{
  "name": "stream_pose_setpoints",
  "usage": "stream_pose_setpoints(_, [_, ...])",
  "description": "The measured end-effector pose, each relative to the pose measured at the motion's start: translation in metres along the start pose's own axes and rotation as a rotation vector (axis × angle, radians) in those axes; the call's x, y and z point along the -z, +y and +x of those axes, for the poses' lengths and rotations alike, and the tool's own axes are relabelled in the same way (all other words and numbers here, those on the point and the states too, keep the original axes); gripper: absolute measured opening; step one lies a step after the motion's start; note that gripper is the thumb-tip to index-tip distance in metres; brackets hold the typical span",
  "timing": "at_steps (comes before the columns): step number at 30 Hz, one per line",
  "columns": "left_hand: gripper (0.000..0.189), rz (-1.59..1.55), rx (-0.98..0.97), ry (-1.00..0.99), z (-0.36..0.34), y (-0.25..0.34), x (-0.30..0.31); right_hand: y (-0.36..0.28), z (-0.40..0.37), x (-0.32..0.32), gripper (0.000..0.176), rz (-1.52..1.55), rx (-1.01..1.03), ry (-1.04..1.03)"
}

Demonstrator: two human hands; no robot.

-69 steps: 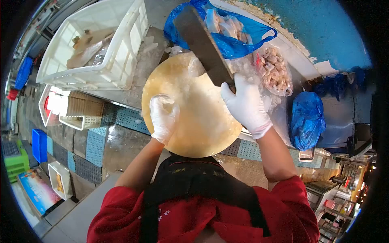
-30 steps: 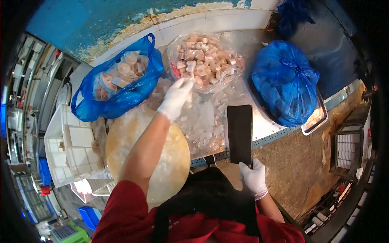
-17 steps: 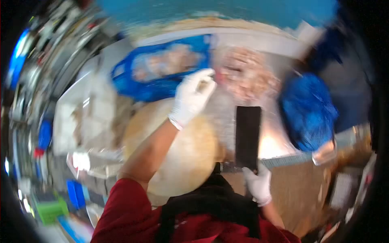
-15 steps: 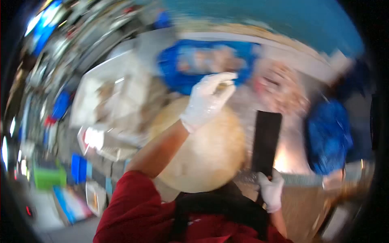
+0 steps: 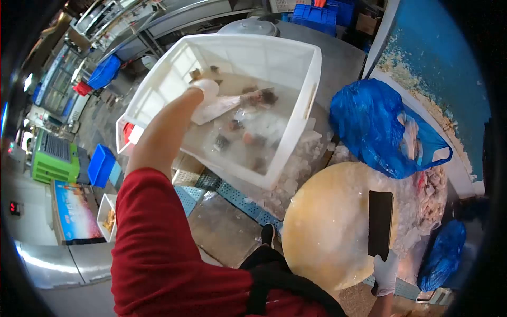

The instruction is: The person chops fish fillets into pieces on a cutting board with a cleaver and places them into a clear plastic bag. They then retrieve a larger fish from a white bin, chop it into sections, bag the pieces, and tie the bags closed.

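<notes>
My left hand (image 5: 205, 89), in a white glove, reaches into the large white plastic crate (image 5: 296, 127) and rests on a pale slab of frozen fish (image 5: 215, 108); whether it grips the slab I cannot tell. Dark and pinkish pieces lie on ice inside the crate. My right hand (image 5: 385, 272), also gloved, grips the handle of a dark cleaver (image 5: 380, 223). The blade lies over the right part of the round yellowish chopping block (image 5: 327, 227).
A blue plastic bag (image 5: 377, 127) with pale pieces stands behind the block against the blue wall. Cut pieces (image 5: 432, 196) and crushed ice lie to the block's right, with another blue bag (image 5: 442, 254) lower right. Blue crates (image 5: 100, 165) and a green machine (image 5: 50, 157) stand on the floor at left.
My view has swung left. My left hand has left the bags of cut pieces and gone over into the white crate. The cleaver stays in my right hand by the block.
</notes>
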State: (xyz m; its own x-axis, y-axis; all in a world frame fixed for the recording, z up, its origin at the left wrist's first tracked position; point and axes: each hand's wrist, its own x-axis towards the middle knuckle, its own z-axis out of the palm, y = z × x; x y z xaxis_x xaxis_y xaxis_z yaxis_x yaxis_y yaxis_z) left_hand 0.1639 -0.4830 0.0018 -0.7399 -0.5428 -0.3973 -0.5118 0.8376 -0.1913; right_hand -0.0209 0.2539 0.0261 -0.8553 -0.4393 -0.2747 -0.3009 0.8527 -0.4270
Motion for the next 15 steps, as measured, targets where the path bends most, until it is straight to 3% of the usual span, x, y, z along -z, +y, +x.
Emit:
stream_pose_setpoints(2, [0.043, 0.098, -0.016, -0.202, -0.003, 0.034, 0.005, 0.008, 0.002, -0.005, 0.021, -0.035, -0.075, -0.013])
stream_pose_setpoints(4, [0.048, -0.217, 0.051, -0.022, -0.012, 0.058, 0.014, 0.0, 0.003, -0.012, 0.021, -0.08, -0.065, 0.032])
stream_pose_setpoints(5, [0.052, -0.208, 0.032, -0.086, 0.024, 0.047, -0.013, -0.003, 0.0, -0.013, 0.022, -0.113, -0.046, 0.066])
stream_pose_setpoints(9, [0.049, 0.03, -0.141, -0.211, 0.027, 0.056, -0.006, -0.035, 0.004, -0.014, 0.021, -0.154, -0.151, 0.06])
stream_pose_setpoints(11, [0.044, -0.158, -0.081, -0.119, 0.008, 0.069, 0.029, -0.04, 0.0, -0.011, 0.02, -0.11, -0.15, 0.054])
stream_pose_setpoints(12, [0.037, -0.347, -0.02, 0.087, 0.002, 0.056, 0.035, -0.04, 0.0, -0.011, 0.02, -0.103, -0.165, 0.054])
stream_pose_setpoints(13, [0.037, -0.715, -0.088, 0.317, 0.006, 0.039, 0.031, -0.039, 0.002, -0.011, 0.019, -0.106, -0.144, 0.057])
stream_pose_setpoints(15, [0.039, -0.774, 0.062, 0.589, 0.038, -0.032, 0.024, -0.039, 0.002, -0.01, 0.019, -0.13, -0.124, 0.054])
